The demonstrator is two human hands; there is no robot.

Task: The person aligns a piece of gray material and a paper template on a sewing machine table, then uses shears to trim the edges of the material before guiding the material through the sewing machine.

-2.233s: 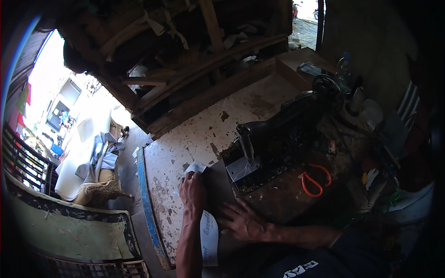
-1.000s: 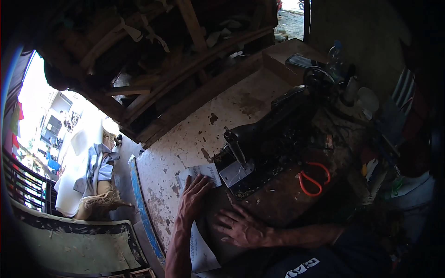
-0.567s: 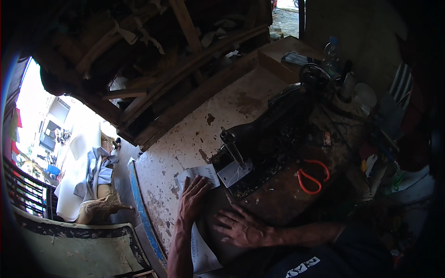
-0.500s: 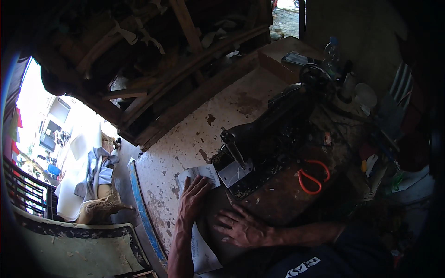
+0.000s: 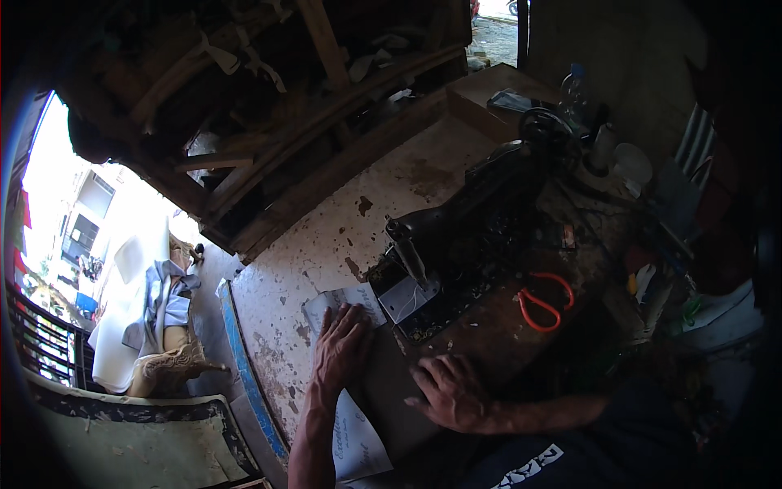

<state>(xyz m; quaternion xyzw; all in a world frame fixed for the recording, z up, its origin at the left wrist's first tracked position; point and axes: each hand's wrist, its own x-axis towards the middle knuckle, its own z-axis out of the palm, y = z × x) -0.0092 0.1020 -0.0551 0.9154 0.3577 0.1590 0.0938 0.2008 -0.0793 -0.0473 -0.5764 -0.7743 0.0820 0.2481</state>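
While we look down on the worn table [image 5: 326, 236], we find both hands laid flat on a pale sheet of material [image 5: 352, 424] that runs from the 6 o'clock edge of the view up to the sewing machine [image 5: 481, 220].

1. Left hand [image 5: 340, 350]: open, fingers spread and pointing toward 12 o'clock, palm pressed on the sheet. Its fingertips lie just short of the sheet's far end, which sits near the needle area of the machine.
2. Right hand [image 5: 448, 393]: open, palm down, fingers pointing toward 10 o'clock. It rests on a darker part of the material at 3 o'clock from the left hand. We see nothing gripped in either hand.
3. Sewing machine: dark body, lying at 1 o'clock from the hands, its needle end nearest the left hand. A light plate [image 5: 407, 295] sits under the needle end, just beside the left fingertips.
4. Orange-handled scissors [image 5: 542, 300]: on the table at 2 o'clock from the right hand, well apart from it.
5. Blue table edge [image 5: 244, 350]: runs at 9 o'clock from the left forearm.

We cannot tell whether the sheet reaches under the needle.
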